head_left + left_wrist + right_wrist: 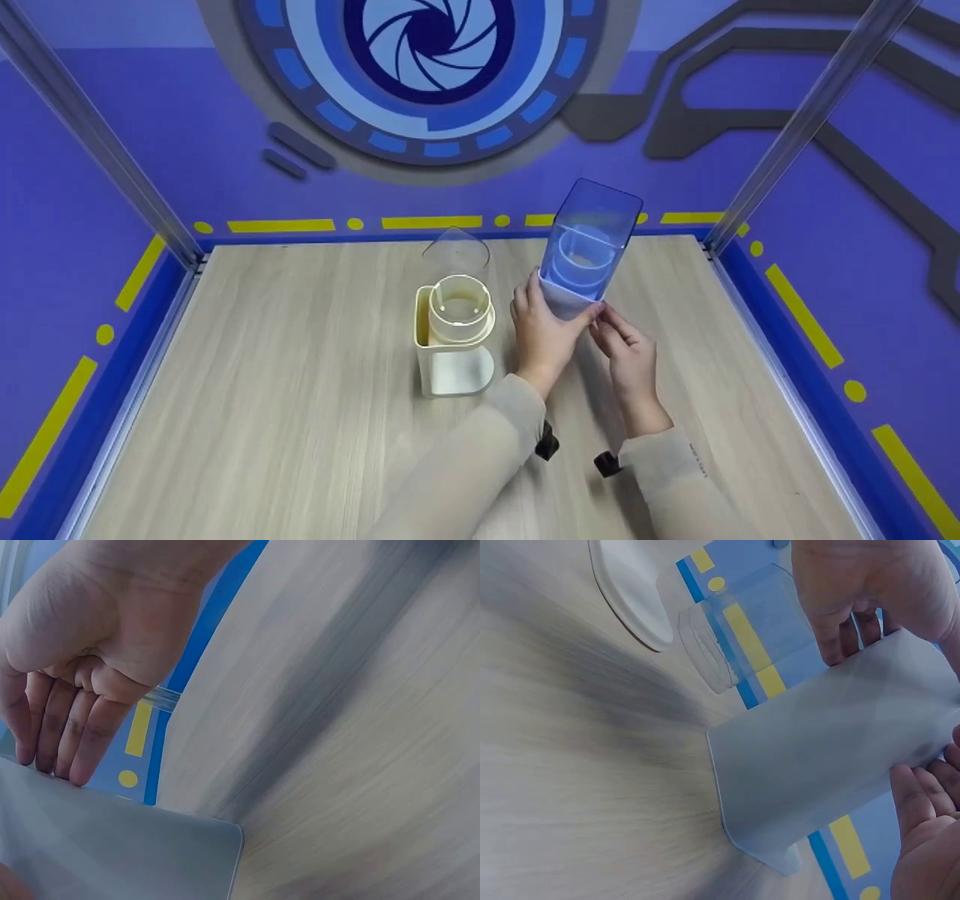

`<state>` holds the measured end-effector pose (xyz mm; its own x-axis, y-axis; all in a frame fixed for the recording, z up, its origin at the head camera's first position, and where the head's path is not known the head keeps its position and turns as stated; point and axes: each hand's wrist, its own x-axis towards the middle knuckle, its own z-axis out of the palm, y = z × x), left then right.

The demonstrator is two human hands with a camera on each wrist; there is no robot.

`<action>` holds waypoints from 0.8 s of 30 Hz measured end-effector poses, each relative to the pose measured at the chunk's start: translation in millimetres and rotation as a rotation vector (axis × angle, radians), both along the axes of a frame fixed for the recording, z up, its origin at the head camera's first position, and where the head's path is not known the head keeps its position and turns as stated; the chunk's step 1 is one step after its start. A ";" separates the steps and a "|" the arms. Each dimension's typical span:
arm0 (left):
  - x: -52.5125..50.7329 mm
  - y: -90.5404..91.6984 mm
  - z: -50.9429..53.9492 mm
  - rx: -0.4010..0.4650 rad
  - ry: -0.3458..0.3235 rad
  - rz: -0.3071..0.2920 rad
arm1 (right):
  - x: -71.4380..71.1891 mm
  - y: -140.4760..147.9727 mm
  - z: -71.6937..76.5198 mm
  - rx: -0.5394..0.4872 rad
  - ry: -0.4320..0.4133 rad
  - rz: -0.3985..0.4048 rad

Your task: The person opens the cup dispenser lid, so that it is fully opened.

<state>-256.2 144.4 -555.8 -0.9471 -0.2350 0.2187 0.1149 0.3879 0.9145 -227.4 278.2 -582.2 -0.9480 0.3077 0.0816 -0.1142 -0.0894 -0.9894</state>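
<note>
My left hand [546,341] grips a clear, box-shaped container [592,210] with a pale lower part and a round ring inside. It is tilted and held above the table. The fingers lie along its left side, the thumb near the right corner. At that lower right corner, my right hand [628,367] pinches the edge with its fingertips, close to the left thumb. Both wrist views show a smooth, pale side panel [112,840] of the container. In the right wrist view, the left hand [877,585] is above the panel [817,742] and the right hand [930,855] below.
Left of the hands, a cream stand [442,367] with a round, clear-walled collar [461,319] on top stands on the wooden table [285,390]. Behind it is a clear, open-looking piece [456,255]. Blue walls with yellow marks [281,225] enclose the table.
</note>
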 end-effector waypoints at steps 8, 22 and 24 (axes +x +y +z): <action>-1.1 -3.0 -1.7 -0.002 0.028 -0.007 | -17.4 27.4 6.1 0.084 -0.001 -0.001; 1.9 1.7 -4.4 0.060 0.043 0.006 | -82.9 54.5 39.5 0.004 0.021 0.135; 2.9 3.2 -4.2 0.080 0.089 0.029 | -88.8 52.5 42.2 -0.027 0.037 0.169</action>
